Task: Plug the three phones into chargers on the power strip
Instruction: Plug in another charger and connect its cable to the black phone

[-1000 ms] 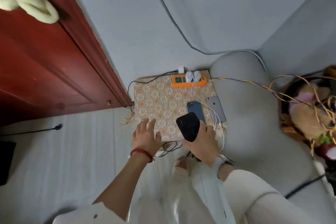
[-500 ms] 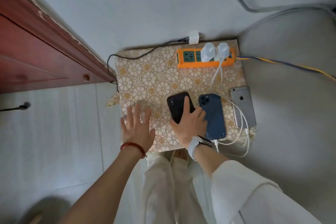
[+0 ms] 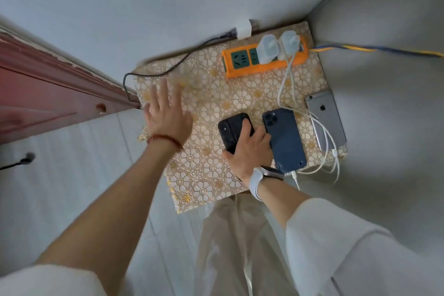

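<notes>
An orange power strip lies at the back of a small table with a floral cloth. Two white chargers sit in it, and white cables run down to a blue phone and a silver phone lying face down. My right hand rests on a black phone, flat on the cloth left of the blue one. My left hand hovers open over the table's left part. A third white charger with a dark cable sits at the wall.
A red wooden door stands at the left. A grey sofa arm borders the table on the right, with a yellow-blue cord across it. Pale tiled floor lies below, with a dark cable end at the left.
My right hand has brought the black phone down flat onto the cloth beside the blue phone. My left hand has moved forward over the table's left side. The view has drawn closer.
</notes>
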Available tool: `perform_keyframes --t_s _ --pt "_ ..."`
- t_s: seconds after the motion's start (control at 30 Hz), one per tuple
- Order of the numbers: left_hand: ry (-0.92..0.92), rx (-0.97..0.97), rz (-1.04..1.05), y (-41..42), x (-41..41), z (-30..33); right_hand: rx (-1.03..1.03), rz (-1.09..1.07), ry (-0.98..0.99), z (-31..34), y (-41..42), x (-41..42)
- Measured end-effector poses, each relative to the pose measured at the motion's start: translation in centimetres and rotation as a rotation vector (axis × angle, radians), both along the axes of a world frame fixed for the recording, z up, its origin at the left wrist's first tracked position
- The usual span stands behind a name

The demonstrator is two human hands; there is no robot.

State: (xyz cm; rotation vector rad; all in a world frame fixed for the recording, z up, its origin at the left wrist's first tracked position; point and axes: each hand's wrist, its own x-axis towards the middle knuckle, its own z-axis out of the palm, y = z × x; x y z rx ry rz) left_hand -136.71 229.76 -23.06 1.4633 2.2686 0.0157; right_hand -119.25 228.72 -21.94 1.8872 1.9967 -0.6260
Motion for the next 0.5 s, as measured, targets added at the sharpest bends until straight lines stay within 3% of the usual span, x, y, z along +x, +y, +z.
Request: perform_keyframes --t_s 0.17,0.37,0.5 --pt "0.033 -0.068 0.016 3.5 -1.7 -1.2 0.016 0.056 0.002 -0.1 0.1 0.4" --pt "0.165 0.08 -0.004 3.0 -1.1 -1.1 -0.011 0.076 0.022 0.3 0.2 0.7" --pt "0.054 0.25 -0.038 1.6 -0.8 0.0 -0.105 0.034 0.125 1.8 1.6 1.5"
